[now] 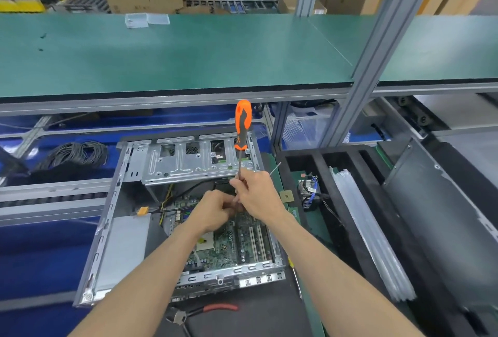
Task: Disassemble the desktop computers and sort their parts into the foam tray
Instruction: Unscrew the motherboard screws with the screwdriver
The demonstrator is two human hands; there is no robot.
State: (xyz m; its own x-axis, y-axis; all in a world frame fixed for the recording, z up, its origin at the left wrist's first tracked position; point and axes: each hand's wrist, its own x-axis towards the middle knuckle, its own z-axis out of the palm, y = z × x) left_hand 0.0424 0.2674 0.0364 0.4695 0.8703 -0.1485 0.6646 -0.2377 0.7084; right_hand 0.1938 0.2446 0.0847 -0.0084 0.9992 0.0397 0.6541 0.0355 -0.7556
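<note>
Case: the desktop computer chassis [172,218] lies opened on the worktop [40,261], side panel off; the drive cage [199,161] sits beyond the fingers, empty bays showing
Board: the motherboard [242,239] remains seated in the chassis floor, directly beneath and nearer than the fingers; judged the main part still to come out
Right hand: the right hand [258,196] holds an orange-handled screwdriver [242,126] by its shaft, handle pointing up and away; fingers [239,184] curled round the metal
Left hand: the left hand [215,207] meets the right just above the board, fingers clenched round something small; what it pinches cannot be told, the hands cover it
Foam tray: the black foam tray [350,228] lies to the right of the fingers; a cooler with cables [310,191] and a small chip [286,196] rest at its near-left end; a long slot holds clear-wrapped strips [372,234]
Loose tools: red-handled pliers [204,311] lie on the worktop nearer the camera than the fingers; a second screwdriver [296,280] lies beside the chassis
Progress: judged midway; cover and cooler out, board and cage still fixed
</note>
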